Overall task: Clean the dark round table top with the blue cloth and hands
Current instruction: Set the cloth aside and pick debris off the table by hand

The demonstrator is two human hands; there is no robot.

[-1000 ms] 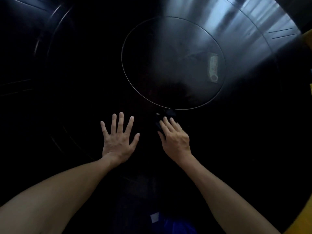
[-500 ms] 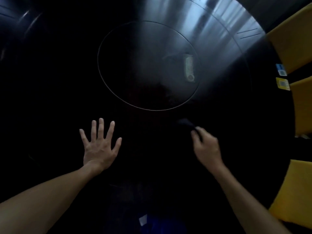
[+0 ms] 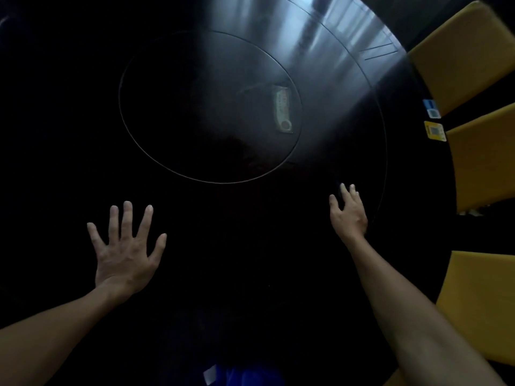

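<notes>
Both forearms bare, reaching fwd from the near edge over the dark round table top (image 3: 348, 140).

L arm comes in from lower left, wrist straight. Left hand (image 3: 125, 254) palm down, flat on the surface, all fingers (image 3: 127, 218) fanned wide, thumb out to the side. Holds nothing.

R arm comes in from lower right, stretched further out twd the right edge of the table. Right hand (image 3: 349, 213) palm down, fingers extended and close together, tips aimed at the far-right rim. Whether it presses a cloth: cannot tell, area under and ahead of the fingers is too dark. The blue cloth can't be made out anywhere on the top. Blue fabric patch (image 3: 250, 376) w/ a small white tag shows at the near edge, bottom centre; can't say what it is.

Surface: glossy black, thin inlaid ring marks the centre disc (image 3: 178, 129). Pale window glare streaks the far-right part. Small pale card-like item (image 3: 283, 112) on the disc's right side, detail blurred.

Room: yellow chairs (image 3: 473, 151) crowd the right edge. Two small stickers (image 3: 434, 130) at the rim there, one blue, one yellow.
</notes>
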